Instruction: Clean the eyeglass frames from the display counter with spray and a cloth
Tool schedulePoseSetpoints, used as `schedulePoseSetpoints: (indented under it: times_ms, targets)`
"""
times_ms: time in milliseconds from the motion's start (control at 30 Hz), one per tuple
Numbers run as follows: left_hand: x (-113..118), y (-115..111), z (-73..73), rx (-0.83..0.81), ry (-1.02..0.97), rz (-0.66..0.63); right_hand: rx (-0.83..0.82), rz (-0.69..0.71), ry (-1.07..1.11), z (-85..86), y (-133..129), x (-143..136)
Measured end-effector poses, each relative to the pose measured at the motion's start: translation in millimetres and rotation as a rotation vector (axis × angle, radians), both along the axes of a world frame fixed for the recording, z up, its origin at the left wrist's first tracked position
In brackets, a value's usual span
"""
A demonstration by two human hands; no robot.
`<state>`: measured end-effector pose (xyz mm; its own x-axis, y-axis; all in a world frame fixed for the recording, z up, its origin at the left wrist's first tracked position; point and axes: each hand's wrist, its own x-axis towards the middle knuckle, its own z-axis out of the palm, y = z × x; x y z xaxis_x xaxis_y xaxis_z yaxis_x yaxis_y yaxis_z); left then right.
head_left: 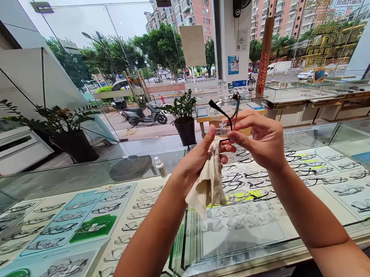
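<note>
Over the glass showcase [248,258], right hand [262,136] with eyeglasses [226,116] in its grip, left hand [196,159] likewise with cloth [212,178].

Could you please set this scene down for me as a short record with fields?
Left hand: holds a pale cloth, which hangs down
Right hand: holds a pair of glasses, dark arms pointing up
Hands' position: close together, above a glass display case
Case contents: rows of display glasses
Nearby: small white bottle, left of the hands
Outside: parked scooter
Unclear: whether the cloth touches a lens
</note>
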<state>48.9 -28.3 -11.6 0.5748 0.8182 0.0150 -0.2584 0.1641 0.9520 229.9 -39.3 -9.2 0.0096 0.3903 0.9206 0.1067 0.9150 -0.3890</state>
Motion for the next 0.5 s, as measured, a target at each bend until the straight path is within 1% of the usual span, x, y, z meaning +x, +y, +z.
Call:
schedulePoseSetpoints:
  times_ms: [67,167,233,300,400,500]
  targets:
    - [-4.1,3.8,0.9,0.142,0.083,0.042,-0.029,0.012,0.012,1.8,-1.8,4.8]
    - [-15.5,14.1,2.8,0.349,0.214,0.189,-0.042,0.011,0.007,5.7,-6.8,11.6]
    - [-22.8,19.1,4.3,0.438,0.266,0.253,-0.04,0.022,0.008,8.6,-10.7,12.0]
    - [-26.6,19.0,6.4,0.481,0.316,0.25,-0.067,0.049,0.035,11.3,-13.2,8.4]
    - [-25.8,11.3,10.4,0.535,0.382,0.174,-0.141,0.086,0.111,14.2,-11.7,2.9]
    - [-24.6,4.8,13.4,0.55,0.398,0.124,-0.202,0.096,0.236,14.7,-3.3,7.8]
